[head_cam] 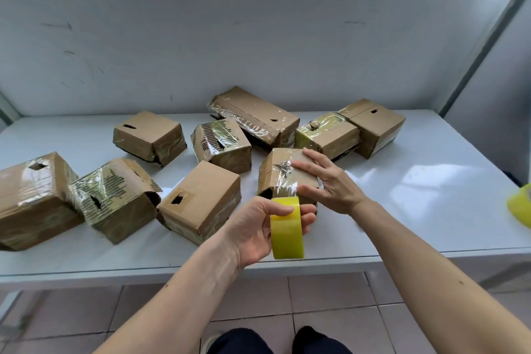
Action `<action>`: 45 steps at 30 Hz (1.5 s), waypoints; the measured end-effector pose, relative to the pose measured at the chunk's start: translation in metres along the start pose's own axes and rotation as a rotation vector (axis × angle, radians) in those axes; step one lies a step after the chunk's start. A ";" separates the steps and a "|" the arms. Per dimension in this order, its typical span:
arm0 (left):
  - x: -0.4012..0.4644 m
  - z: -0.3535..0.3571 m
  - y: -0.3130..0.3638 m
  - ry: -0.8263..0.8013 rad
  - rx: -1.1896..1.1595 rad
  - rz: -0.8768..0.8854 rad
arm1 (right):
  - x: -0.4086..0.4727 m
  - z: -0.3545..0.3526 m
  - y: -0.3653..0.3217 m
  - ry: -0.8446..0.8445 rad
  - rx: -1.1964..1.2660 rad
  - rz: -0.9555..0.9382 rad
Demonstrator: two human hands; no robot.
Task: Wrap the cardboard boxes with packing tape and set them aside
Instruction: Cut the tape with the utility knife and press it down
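My left hand [255, 228] grips a yellow roll of packing tape [286, 231] near the table's front edge. A clear strip runs from the roll up onto a small cardboard box [275, 174] just behind it. My right hand [327, 181] rests on that box's top, fingers spread and fairly straight, thumb by the strip. Several other cardboard boxes lie around, most with shiny tape on them: one plain box [201, 201] to the left, a long one [255, 115] at the back.
The white table [416, 195] backs onto a white wall. A second yellow tape roll [520, 205] sits at the right edge. Two boxes [34, 198] crowd the left end. Tiled floor and my shoes show below the front edge.
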State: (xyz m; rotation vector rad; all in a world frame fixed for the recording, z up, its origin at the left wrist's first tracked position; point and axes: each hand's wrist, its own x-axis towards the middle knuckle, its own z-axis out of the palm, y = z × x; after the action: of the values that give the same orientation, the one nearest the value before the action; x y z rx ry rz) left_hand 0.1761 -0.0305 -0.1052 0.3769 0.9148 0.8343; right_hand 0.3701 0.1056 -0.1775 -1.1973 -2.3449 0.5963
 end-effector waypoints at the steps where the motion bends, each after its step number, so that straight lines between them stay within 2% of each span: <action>1: -0.001 0.001 0.001 0.002 0.004 0.007 | 0.001 -0.001 -0.001 0.012 0.000 0.005; 5: 0.000 0.000 -0.003 0.058 0.050 -0.036 | 0.005 0.000 -0.006 0.067 -0.028 0.017; 9: 0.007 -0.006 -0.016 0.115 0.062 -0.125 | 0.015 -0.003 -0.012 0.099 -0.002 0.118; 12: 0.020 -0.011 -0.016 0.142 0.045 -0.130 | 0.025 -0.007 -0.012 0.097 0.016 0.154; 18: 0.031 -0.010 0.002 0.175 0.060 -0.036 | 0.037 -0.019 -0.029 0.102 0.070 0.199; 24: 0.033 -0.004 0.007 0.227 0.076 0.159 | 0.042 -0.025 -0.040 0.095 0.103 0.390; 30: 0.026 -0.001 0.004 0.196 0.079 0.234 | 0.037 -0.030 -0.048 0.005 0.178 0.562; 32: 0.025 0.002 0.005 0.185 0.073 0.218 | 0.041 -0.031 -0.050 0.088 0.164 0.479; 34: 0.024 0.006 0.007 0.168 0.043 0.195 | 0.044 -0.030 -0.057 0.247 0.091 0.296; 36: 0.023 0.009 0.009 0.165 0.021 0.182 | 0.047 -0.029 -0.066 0.316 0.031 0.176; 37: 0.023 0.009 0.010 0.168 0.015 0.183 | 0.048 -0.028 -0.069 0.298 -0.010 0.162; 41: 0.027 0.008 0.009 0.168 0.022 0.188 | 0.048 -0.024 -0.078 0.046 -0.140 0.276; 45: 0.029 0.006 0.010 0.132 -0.010 0.126 | 0.057 -0.015 -0.081 -0.001 -0.220 0.377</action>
State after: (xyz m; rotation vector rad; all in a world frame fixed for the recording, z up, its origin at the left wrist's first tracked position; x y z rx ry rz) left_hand 0.1859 -0.0017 -0.1114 0.3765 1.0167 0.9878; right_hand 0.2966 0.1128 -0.1096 -1.7609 -2.2423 0.4629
